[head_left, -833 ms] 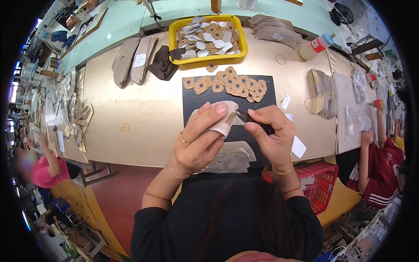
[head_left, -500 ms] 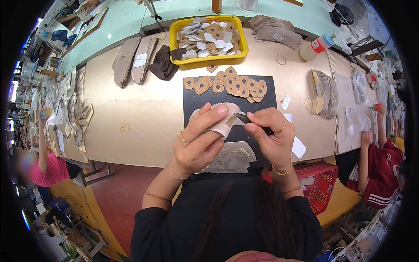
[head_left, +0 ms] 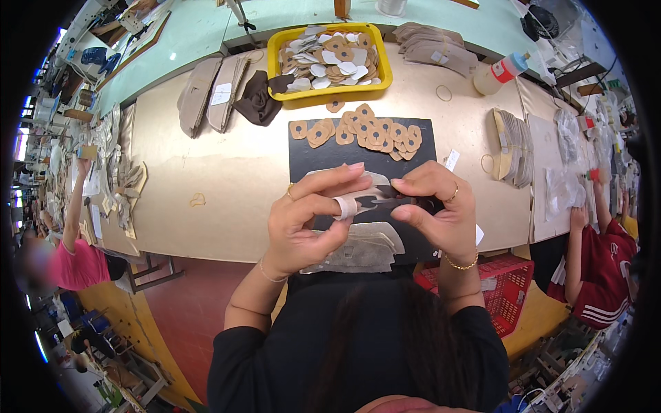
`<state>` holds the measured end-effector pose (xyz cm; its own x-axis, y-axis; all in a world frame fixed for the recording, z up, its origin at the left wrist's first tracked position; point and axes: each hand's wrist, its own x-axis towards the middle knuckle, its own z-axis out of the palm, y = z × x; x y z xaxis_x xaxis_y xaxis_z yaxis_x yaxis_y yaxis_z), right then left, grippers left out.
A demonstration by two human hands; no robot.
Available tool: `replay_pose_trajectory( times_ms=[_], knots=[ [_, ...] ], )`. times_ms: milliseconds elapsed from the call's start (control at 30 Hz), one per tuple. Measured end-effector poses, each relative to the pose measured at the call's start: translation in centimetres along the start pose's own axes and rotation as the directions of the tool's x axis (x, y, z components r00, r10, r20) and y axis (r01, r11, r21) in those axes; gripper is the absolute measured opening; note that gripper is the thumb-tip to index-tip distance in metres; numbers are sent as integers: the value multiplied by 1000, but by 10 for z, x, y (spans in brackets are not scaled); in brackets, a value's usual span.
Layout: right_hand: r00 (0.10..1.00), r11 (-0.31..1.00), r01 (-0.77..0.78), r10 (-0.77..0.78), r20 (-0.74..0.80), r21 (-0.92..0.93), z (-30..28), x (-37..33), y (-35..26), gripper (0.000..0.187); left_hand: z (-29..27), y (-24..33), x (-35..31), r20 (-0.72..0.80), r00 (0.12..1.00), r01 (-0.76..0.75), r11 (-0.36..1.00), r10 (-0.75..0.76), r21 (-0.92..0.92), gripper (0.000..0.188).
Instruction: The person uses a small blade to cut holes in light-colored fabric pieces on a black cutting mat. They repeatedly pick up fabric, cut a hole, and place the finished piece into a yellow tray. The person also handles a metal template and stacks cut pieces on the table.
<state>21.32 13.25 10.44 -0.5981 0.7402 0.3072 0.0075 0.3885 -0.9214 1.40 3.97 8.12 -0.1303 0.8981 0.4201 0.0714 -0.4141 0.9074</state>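
From my remote seat, I see the table (head_left: 227,172) carrying everything, with the black mat (head_left: 301,153) as my landmark. The mat is crowded at its near and far ends, so I judge that a dropped piece could easily land on others.

The yellow tray (head_left: 334,93) sits beyond the mat's far edge, heaped with tan and white pieces; a knock from a long reach could spill some.

The left hand (head_left: 303,213) and right hand (head_left: 444,210) work above the mat's middle. A forearm dipping could nudge the stack of grey pieces (head_left: 358,251) at the mat's near edge and fan it further out of line.

The tan patches (head_left: 375,134) overlap along the mat's far part, so a sleeve or knuckle brushing them might scatter them.

The pale piece (head_left: 358,195) is over the mat's middle, grasped in the left fingers; it is curled, and a loose hold could let it twist or crease.

The right thumb and forefinger are at a small dark tool (head_left: 397,202), but I cannot tell how firmly they pinch it. If its tip slips, it could snag the piece or catch a left fingertip.
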Motion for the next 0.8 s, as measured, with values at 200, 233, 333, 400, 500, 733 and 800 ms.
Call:
replay_pose_trajectory(
  times_ms=[200, 233, 333, 400, 500, 733, 800],
  knots=[
    [991, 999, 34, -33, 129, -9, -5, 10, -5, 26, -3, 1, 2, 67, 998, -17, 1000, 18, -16, 17],
    [990, 999, 36, -35, 139, -8, -5, 11, -6, 25, -2, 1, 2, 65, 998, -7, 1000, 9, -26, 17],
    [990, 1000, 17, -15, 142, -13, -5, 10, -7, 22, -2, 2, 2, 64, 998, 15, 999, -12, -48, 17],
    [990, 999, 39, -37, 137, -14, -5, 10, -6, 21, -4, 1, 3, 73, 997, 9, 999, -6, -38, 16],
    [988, 999, 54, -52, 147, -8, -5, 11, -6, 21, -4, 2, 3, 92, 995, 38, 997, -32, -71, 16],
    [985, 1000, -5, 6, 170, -5, -5, 13, -11, 18, -5, 5, 2, 98, 992, 97, 986, -84, -136, 16],
    [983, 1000, 1, 1, 184, -15, -6, 14, -11, 18, -6, 5, 2, 105, 991, 96, 987, -83, -130, 16]
  ],
)
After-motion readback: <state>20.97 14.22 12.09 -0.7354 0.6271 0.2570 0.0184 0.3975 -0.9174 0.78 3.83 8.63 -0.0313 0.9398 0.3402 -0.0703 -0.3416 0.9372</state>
